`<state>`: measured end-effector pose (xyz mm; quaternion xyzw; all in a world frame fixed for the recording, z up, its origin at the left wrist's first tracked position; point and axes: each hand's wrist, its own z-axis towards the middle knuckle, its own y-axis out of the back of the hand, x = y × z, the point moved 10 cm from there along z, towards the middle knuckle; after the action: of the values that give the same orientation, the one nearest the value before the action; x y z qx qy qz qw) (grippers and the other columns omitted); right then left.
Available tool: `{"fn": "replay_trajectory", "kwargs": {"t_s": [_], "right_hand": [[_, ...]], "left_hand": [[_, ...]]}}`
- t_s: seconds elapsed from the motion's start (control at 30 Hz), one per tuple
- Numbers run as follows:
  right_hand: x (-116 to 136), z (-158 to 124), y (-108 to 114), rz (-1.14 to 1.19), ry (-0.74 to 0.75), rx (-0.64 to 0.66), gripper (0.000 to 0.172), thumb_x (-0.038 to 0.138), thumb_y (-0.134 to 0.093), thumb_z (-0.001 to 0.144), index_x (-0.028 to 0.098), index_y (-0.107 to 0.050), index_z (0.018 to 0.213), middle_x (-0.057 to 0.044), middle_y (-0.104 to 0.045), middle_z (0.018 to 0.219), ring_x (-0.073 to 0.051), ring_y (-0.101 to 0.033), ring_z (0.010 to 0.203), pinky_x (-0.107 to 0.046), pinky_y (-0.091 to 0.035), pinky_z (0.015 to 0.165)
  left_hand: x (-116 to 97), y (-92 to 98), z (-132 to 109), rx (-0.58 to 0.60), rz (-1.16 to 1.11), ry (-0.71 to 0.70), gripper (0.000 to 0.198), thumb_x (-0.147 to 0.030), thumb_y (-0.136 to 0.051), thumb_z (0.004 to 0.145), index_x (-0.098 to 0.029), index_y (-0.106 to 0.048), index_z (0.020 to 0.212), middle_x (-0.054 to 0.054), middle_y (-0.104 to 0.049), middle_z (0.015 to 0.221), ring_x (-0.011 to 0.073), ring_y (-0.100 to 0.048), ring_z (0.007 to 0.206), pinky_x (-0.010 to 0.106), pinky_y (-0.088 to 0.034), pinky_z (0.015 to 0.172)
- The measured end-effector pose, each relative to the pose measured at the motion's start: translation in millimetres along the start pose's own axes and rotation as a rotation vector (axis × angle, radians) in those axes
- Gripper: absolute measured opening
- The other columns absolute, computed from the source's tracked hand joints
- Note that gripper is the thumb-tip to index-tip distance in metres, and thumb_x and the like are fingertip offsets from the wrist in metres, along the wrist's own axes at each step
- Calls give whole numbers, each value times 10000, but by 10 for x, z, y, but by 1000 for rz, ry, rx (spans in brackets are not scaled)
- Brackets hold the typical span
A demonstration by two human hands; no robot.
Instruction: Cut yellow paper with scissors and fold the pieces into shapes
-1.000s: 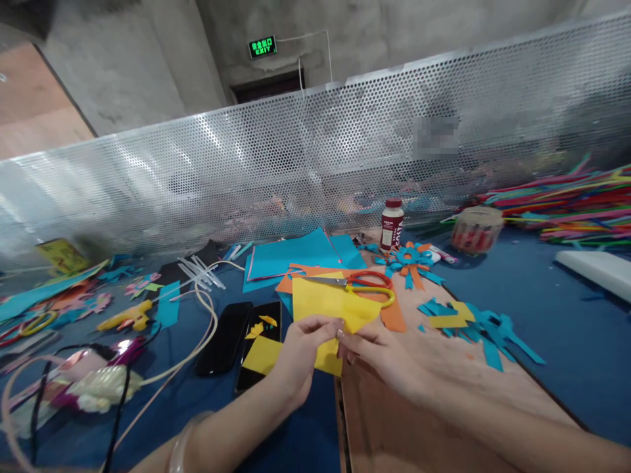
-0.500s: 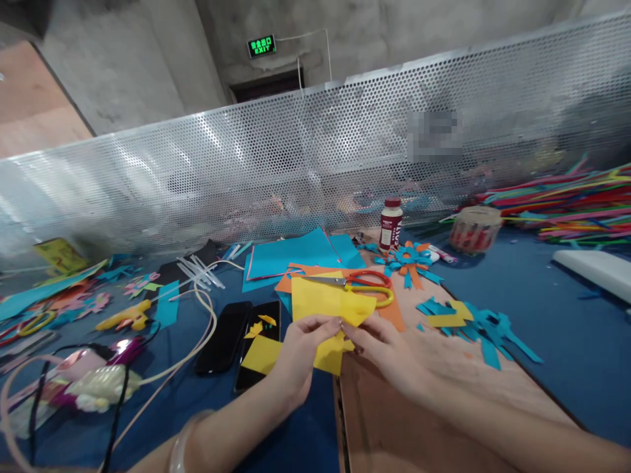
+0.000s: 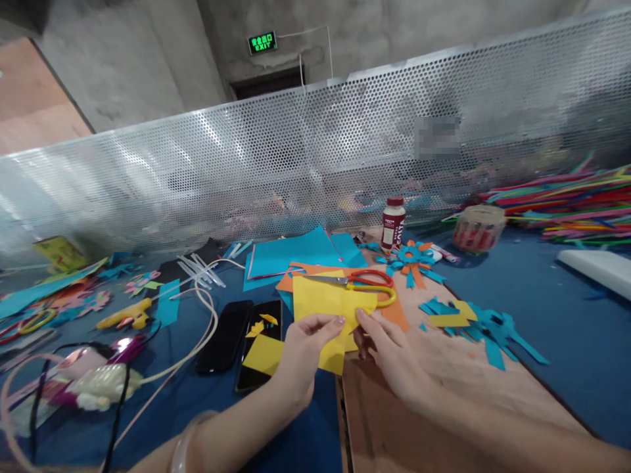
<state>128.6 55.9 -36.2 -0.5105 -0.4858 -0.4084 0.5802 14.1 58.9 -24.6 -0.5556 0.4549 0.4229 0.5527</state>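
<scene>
My left hand [image 3: 308,351] is closed in a pinch on yellow paper [image 3: 331,356], part of which hangs below the fingertips. Just to its right, my right hand [image 3: 387,345] has thumb and fingers pressed together at the paper's other side. The fingers cover much of the held part, so its exact shape cannot be made out. Right behind the hands lies a larger yellow sheet [image 3: 310,299], with scissors [image 3: 372,282] resting on it, their handles red and yellow. A yellow paper square [image 3: 263,355] and small yellow cut pieces [image 3: 261,325] lie on a phone left of my left hand.
Blue sheets [image 3: 290,253] lie behind. On the left are a second phone [image 3: 223,336], a yellow glue gun [image 3: 125,315] and looping cables. Blue paper strips [image 3: 493,335], a bottle [image 3: 393,223], a tape roll [image 3: 479,230] and pipe cleaners [image 3: 582,200] occupy the right.
My right hand has shifted slightly right and its fingertips have drawn apart from the left ones. The left hand stays nearly in place, still pinching the yellow paper.
</scene>
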Motion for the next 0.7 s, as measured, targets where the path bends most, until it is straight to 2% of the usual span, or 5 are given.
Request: {"fn": "replay_trajectory", "kwargs": {"t_s": [0.13, 0.23, 0.37, 0.6, 0.7], "right_hand": [[161, -10, 73, -96, 85, -59, 393, 470, -516, 818, 194, -388, 570, 54, -357, 537, -88, -364, 494, -220, -303, 463], [226, -7, 107, -82, 102, -63, 374, 453, -553, 797, 190, -410, 572, 55, -357, 537, -84, -343, 488, -215, -283, 444], [197, 17, 160, -43, 89, -78, 387, 476, -556, 788, 179, -449, 562, 58, -351, 504, -74, -301, 448, -225, -220, 412], [125, 17, 161, 59, 87, -92, 394, 481, -557, 781, 169, -494, 550, 33, -420, 506, -81, -339, 443, -232, -220, 411], [196, 91, 340, 94, 110, -154, 352, 497, -551, 776, 170, -567, 647, 24, -460, 545, -85, -353, 437, -232, -236, 409]], "left_hand": [[9, 42, 17, -11, 22, -9, 215, -316, -726, 664, -126, -707, 763, 80, -685, 811, 178, -577, 827, 287, -423, 808], [17, 68, 18, -21, 32, -1, 225, -325, -728, 658, -126, -705, 760, 79, -683, 818, 173, -576, 809, 279, -426, 784], [-29, 88, 14, -50, 61, -13, 220, -331, -732, 645, -131, -709, 736, 69, -685, 789, 161, -575, 772, 257, -423, 740], [-63, 92, 11, -72, 95, -35, 224, -327, -742, 624, -134, -712, 736, 79, -696, 805, 188, -588, 813, 283, -422, 778], [-100, 162, 25, -79, 95, -63, 217, -330, -728, 645, -136, -703, 740, 63, -684, 794, 170, -578, 795, 264, -416, 757]]}}
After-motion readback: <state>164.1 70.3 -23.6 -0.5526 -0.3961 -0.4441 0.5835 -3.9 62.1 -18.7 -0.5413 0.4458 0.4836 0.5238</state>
